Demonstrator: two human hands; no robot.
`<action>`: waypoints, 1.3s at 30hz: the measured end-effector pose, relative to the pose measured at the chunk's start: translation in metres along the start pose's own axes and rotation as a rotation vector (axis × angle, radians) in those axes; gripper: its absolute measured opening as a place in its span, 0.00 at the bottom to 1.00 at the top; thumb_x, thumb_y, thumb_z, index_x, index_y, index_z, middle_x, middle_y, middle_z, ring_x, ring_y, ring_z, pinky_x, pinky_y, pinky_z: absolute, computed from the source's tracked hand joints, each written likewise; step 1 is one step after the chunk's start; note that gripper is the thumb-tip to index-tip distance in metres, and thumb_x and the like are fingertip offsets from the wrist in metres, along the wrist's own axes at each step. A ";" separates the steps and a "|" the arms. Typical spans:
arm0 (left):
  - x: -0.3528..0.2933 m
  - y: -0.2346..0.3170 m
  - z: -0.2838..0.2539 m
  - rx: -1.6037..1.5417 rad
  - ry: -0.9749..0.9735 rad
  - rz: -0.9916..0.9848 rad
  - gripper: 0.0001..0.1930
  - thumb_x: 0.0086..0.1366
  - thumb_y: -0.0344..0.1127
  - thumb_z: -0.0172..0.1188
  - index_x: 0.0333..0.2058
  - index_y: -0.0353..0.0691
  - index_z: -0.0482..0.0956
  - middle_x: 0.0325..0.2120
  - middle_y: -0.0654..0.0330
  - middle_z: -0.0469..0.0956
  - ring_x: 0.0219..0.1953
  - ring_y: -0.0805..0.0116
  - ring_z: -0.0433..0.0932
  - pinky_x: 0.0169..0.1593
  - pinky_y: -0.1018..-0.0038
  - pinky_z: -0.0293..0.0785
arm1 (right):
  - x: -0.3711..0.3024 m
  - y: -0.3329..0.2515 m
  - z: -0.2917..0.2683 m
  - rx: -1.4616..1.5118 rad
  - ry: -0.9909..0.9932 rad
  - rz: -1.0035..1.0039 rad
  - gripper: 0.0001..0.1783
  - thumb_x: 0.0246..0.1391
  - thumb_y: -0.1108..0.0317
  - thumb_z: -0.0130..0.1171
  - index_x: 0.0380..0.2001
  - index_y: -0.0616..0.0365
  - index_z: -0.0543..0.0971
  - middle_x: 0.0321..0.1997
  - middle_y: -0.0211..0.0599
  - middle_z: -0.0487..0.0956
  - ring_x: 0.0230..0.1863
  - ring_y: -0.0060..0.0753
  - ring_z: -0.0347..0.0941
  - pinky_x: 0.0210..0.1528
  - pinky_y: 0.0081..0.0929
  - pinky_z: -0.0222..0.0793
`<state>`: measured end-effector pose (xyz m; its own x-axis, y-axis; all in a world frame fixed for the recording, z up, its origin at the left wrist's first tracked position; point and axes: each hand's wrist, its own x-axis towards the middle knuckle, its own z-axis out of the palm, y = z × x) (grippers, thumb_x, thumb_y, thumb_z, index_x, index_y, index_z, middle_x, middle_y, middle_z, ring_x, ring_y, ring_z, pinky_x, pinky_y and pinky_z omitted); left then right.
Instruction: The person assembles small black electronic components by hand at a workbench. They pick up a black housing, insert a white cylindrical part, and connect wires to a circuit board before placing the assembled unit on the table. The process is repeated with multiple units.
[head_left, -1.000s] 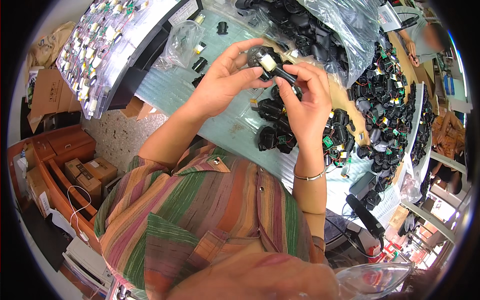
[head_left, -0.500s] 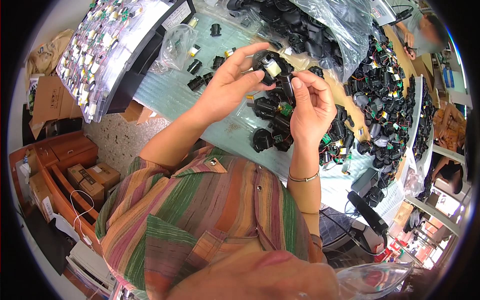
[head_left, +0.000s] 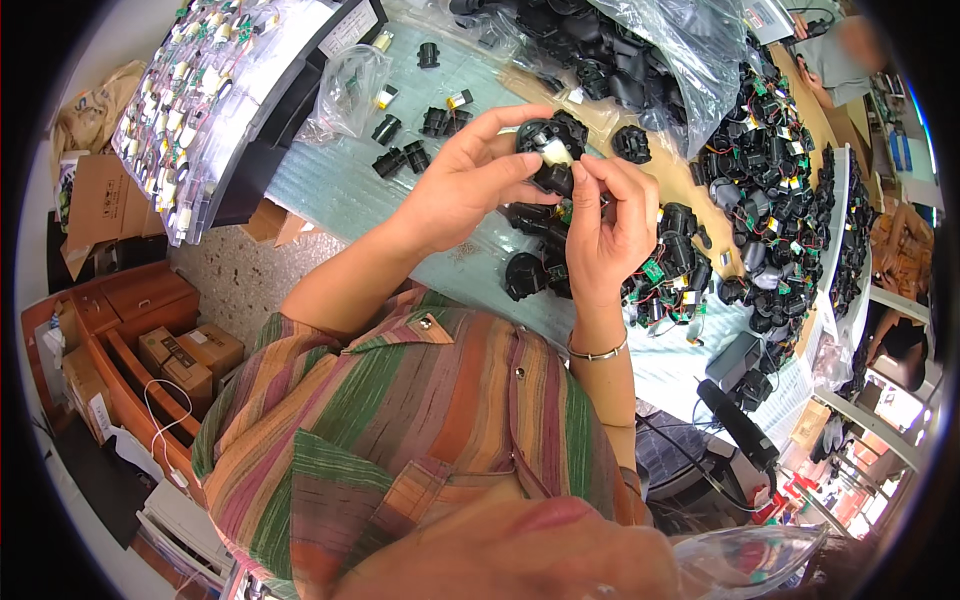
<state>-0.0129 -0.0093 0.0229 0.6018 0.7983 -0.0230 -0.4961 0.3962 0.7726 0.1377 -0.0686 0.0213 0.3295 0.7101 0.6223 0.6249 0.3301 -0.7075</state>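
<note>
My left hand [head_left: 482, 178] is closed around the edge of a round black plastic housing [head_left: 540, 132], held up above the table. A pale cylindrical part [head_left: 555, 152] sits in the housing's opening. My right hand [head_left: 612, 220] meets it from the other side, thumb and fingertips pressed together at the pale part. A smaller black piece [head_left: 553, 179] lies against the lower side of the housing, between the two hands; whether my right fingers grip it is hard to make out. Below the hands, more black housings [head_left: 525, 275] rest on the table, partly hidden.
Loose black cylindrical holders [head_left: 387, 128] lie left of my hands on the pale foam mat [head_left: 335, 190]. A clear plastic bag [head_left: 690, 60] covers black parts at the back. Wired assemblies with green boards [head_left: 765, 190] are heaped at right. A rack of small parts [head_left: 195, 100] stands at left.
My right hand has moved left and in toward the housing, bringing the small black piece against it. The housing has turned and lowered slightly in my left hand.
</note>
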 end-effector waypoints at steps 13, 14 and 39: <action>0.004 -0.004 -0.004 -0.078 0.109 -0.041 0.18 0.74 0.29 0.48 0.61 0.38 0.67 0.40 0.59 0.80 0.41 0.75 0.80 0.45 0.67 0.84 | -0.005 -0.002 -0.005 -0.191 -0.165 -0.277 0.20 0.44 0.82 0.66 0.44 0.57 0.83 0.46 0.36 0.78 0.43 0.38 0.72 0.45 0.31 0.70; 0.004 -0.004 -0.004 -0.074 0.109 -0.041 0.18 0.74 0.29 0.48 0.61 0.38 0.67 0.40 0.59 0.80 0.41 0.75 0.80 0.45 0.67 0.84 | -0.005 -0.004 -0.005 -0.188 -0.189 -0.253 0.21 0.43 0.80 0.68 0.45 0.57 0.84 0.46 0.36 0.77 0.45 0.39 0.72 0.46 0.32 0.70; 0.004 -0.013 0.005 0.098 0.038 0.026 0.18 0.75 0.29 0.47 0.62 0.39 0.66 0.47 0.58 0.77 0.50 0.71 0.77 0.50 0.71 0.79 | -0.010 0.006 -0.006 -0.181 -0.061 -0.204 0.20 0.41 0.79 0.74 0.42 0.59 0.82 0.41 0.38 0.78 0.38 0.34 0.75 0.38 0.27 0.72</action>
<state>-0.0011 -0.0136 0.0164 0.5644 0.8252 -0.0244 -0.4469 0.3303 0.8314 0.1423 -0.0773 0.0123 0.1434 0.6784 0.7206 0.7922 0.3577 -0.4944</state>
